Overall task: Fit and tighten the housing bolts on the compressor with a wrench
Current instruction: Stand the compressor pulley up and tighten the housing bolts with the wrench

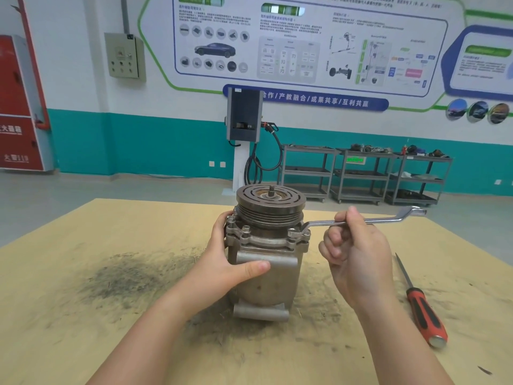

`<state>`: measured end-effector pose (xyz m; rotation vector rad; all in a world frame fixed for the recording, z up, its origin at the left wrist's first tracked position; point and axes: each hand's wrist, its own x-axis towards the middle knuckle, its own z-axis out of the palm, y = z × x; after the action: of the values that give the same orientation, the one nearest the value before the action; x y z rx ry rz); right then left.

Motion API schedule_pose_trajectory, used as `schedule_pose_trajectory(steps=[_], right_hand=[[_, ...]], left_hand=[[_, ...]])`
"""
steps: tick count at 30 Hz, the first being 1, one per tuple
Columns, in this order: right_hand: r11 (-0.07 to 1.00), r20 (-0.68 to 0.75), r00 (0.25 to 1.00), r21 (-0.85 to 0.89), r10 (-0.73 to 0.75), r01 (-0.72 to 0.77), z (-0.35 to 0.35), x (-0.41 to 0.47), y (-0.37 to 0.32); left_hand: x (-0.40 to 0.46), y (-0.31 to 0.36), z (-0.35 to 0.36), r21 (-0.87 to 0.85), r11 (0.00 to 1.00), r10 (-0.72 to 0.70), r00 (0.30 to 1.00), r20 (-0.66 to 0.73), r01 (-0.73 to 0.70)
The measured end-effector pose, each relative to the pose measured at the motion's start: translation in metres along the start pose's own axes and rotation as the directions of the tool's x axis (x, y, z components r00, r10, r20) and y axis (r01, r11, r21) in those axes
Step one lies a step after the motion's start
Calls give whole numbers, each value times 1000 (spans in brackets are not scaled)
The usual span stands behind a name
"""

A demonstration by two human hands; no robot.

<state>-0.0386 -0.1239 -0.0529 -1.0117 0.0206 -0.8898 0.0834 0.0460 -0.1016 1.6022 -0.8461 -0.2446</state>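
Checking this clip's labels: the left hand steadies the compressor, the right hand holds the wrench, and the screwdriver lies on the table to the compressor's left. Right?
Not quite. The head view shows the screwdriver lying to the compressor's right. The rest holds: left hand steadies it, right hand holds the wrench.
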Motion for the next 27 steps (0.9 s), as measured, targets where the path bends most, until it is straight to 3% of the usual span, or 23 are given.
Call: schedule_pose_trajectory(steps=[2,4,6,8,11,14,16,18,21,23,27], right_hand=[[992,-7,996,-94,-89,88,1,-5,3],[928,-8,960,-259,-281,270,2,-12,10],[778,71,851,-371,-520,506,4,-21,19],[581,261,701,-411,-663,702,7,-30,29],[292,524,496,-426,-693,857,11,-38,42],[214,594,450,-426,-667,879,13,-41,46],[294,513,498,-429,-699,854,13,-40,41],[527,314,640,-378,-701,762,14,-38,31],[837,23,856,-198,-516,510,15,-33,17],[931,-88,929,-87,-361,354,13,-28,14],[981,-172,971,69,-169,183,8,-16,14]], left_hand=[[1,0,0,8,1000,-2,1000,-2,2],[1,0,-1,16,1000,-6,1000,-1,6],[1,0,-1,21,1000,-8,1000,2,8],[0,1,-1,30,1000,-11,1000,3,11],[0,1,1,23,1000,6,1000,-4,-6],[0,2,1,31,999,14,1000,-3,-14],[-1,4,0,32,999,10,1000,-1,-10],[-2,6,0,42,999,-11,1000,4,11],[-3,8,0,40,999,-11,1000,8,10],[-3,7,0,37,999,-12,1000,9,12],[-3,6,1,64,998,-13,1000,1,13]])
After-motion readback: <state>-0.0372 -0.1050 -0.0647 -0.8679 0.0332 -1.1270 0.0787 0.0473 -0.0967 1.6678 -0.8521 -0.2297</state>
